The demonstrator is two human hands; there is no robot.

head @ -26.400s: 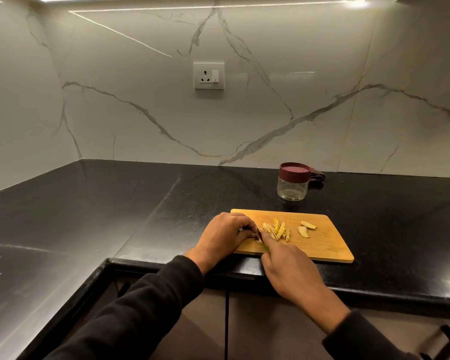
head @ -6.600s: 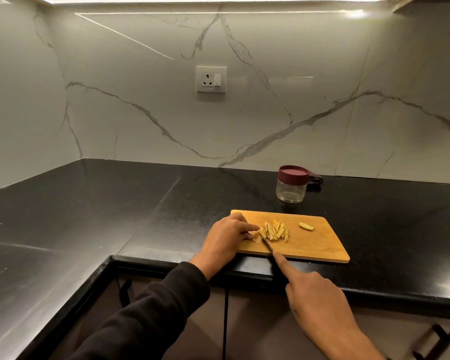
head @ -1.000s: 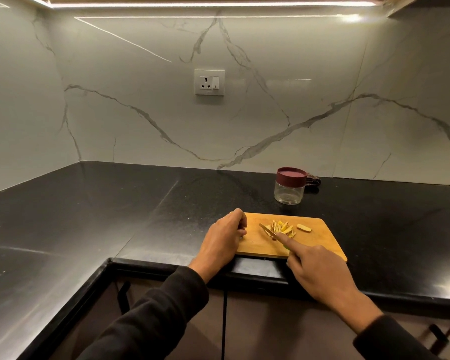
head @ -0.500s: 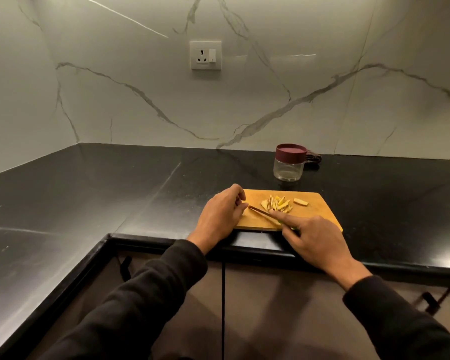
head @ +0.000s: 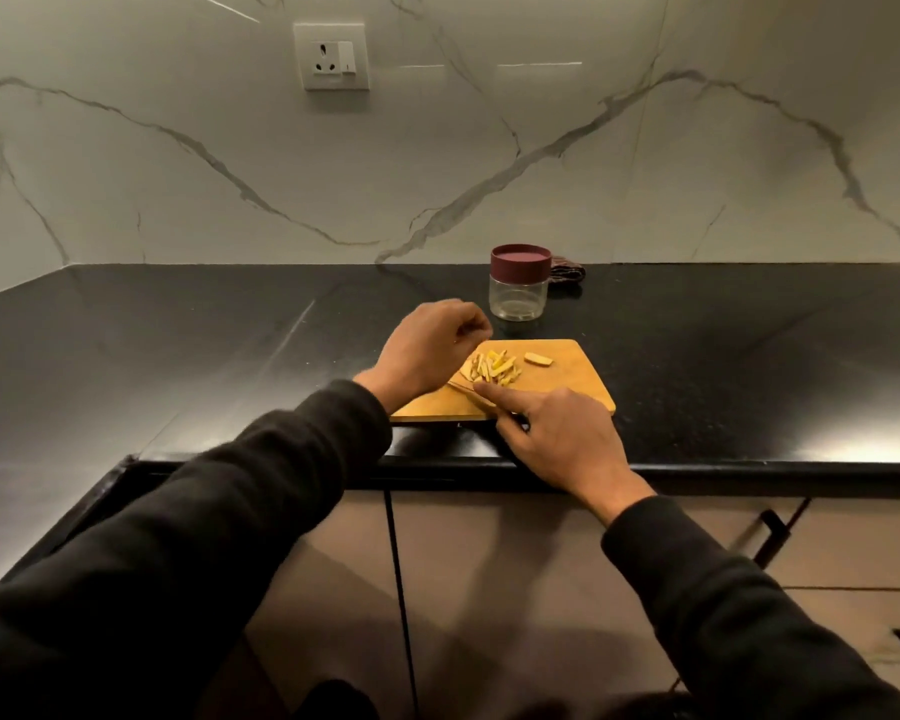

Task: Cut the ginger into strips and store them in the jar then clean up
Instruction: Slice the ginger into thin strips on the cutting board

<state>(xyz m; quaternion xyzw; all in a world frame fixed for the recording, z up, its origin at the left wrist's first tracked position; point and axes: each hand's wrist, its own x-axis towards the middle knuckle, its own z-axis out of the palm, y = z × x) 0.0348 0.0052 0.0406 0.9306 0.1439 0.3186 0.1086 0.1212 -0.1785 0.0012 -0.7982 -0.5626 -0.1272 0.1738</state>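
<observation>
A wooden cutting board [head: 567,392] lies at the counter's front edge. On it sits a pile of yellow ginger strips [head: 493,368], with one uncut ginger slice [head: 538,359] apart to the right. My right hand [head: 557,439] grips a knife [head: 471,393], index finger stretched along the blade, which lies low on the board just in front of the pile. My left hand [head: 430,350] hovers over the board's left end with fingers curled, holding nothing that I can see. The glass jar [head: 519,289] with its maroon lid on stands behind the board.
A dark cloth [head: 567,272] lies behind the jar by the marble wall. A wall socket [head: 331,55] sits above. The black counter [head: 230,345] wraps round to the left. Cabinet doors with a dark handle [head: 772,532] are below.
My left hand has lifted off the board's left edge and moved slightly back towards the jar. The view has tilted down. The knife stays low in front of the pile.
</observation>
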